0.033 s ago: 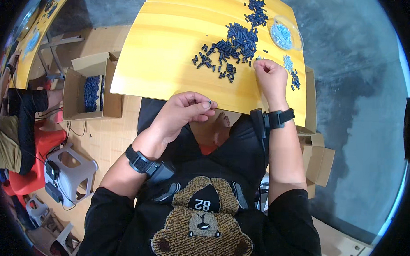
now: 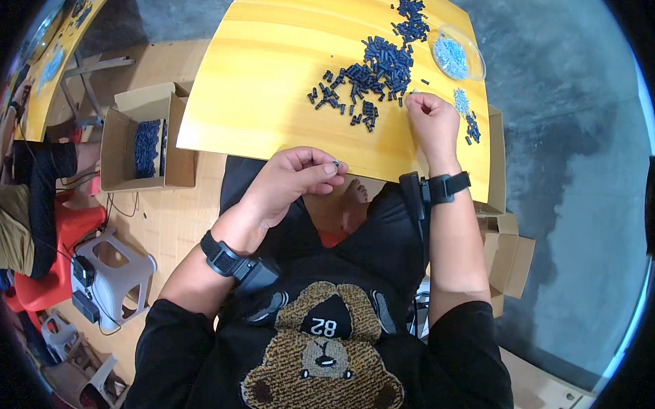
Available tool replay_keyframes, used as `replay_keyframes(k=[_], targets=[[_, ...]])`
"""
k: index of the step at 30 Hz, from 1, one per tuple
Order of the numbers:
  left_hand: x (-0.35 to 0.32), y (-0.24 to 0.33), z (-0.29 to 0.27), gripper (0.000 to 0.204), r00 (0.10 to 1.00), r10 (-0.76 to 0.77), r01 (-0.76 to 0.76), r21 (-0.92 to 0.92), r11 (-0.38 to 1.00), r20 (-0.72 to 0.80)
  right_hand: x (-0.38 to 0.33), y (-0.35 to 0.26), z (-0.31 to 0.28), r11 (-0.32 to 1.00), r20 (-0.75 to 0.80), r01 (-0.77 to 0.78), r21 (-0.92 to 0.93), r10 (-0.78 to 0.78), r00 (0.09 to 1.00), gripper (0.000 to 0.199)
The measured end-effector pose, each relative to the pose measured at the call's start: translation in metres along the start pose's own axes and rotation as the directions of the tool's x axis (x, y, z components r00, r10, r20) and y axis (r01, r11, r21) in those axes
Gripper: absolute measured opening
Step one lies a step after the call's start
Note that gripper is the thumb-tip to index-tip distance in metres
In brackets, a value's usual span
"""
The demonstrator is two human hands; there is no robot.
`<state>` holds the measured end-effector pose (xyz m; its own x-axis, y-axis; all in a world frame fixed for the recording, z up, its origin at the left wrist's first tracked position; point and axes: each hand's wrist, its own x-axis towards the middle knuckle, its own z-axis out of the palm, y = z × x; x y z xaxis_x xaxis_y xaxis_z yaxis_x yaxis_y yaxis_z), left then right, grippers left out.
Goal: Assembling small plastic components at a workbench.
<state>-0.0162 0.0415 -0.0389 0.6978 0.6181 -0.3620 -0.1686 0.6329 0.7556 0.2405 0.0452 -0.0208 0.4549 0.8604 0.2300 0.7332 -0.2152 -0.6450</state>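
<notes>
My left hand (image 2: 297, 180) is at the near edge of the yellow table (image 2: 259, 87), thumb and forefinger closed on a small dark cylindrical piece (image 2: 336, 164). Over the right part of the table, my right hand (image 2: 433, 122) is closed in a pinch; whatever lies between its fingertips is too small to make out. Just left of it spreads a heap of small black cylindrical pieces (image 2: 386, 64). Beyond its wrist, small light-blue pieces (image 2: 462, 101) lie loose beside a little group of black pieces (image 2: 473, 128).
A clear round dish (image 2: 479, 64) of light-blue pieces stands near the table's right edge. On the floor at left are an open cardboard box (image 2: 182, 138) with dark contents and a grey plastic stool (image 2: 116, 269). More cardboard boxes (image 2: 509, 258) stand at right. Another person sits far left.
</notes>
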Motion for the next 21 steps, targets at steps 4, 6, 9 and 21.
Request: replay_keyframes(k=[4,6,9,21], targets=[[0.001,0.001,-0.001,0.009,1.000,-0.006,0.005,0.023,1.000,0.016,0.009,0.003,0.008,0.998,-0.031,0.054,-0.025,-0.054,0.998,0.010],[0.002,0.001,-0.002,0.009,1.000,-0.014,0.013,0.018,1.000,0.024,0.011,0.008,0.011,0.993,-0.038,0.100,-0.060,-0.103,0.994,0.009],[0.003,0.000,-0.003,0.010,0.999,-0.013,0.014,-0.001,1.000,0.035,0.011,0.009,0.014,0.988,-0.012,0.114,-0.102,-0.116,0.993,0.008],[0.000,0.000,0.001,0.012,1.000,-0.003,0.004,-0.012,1.000,0.030,-0.006,0.006,0.007,0.956,0.061,0.203,-0.213,-0.194,0.979,0.009]])
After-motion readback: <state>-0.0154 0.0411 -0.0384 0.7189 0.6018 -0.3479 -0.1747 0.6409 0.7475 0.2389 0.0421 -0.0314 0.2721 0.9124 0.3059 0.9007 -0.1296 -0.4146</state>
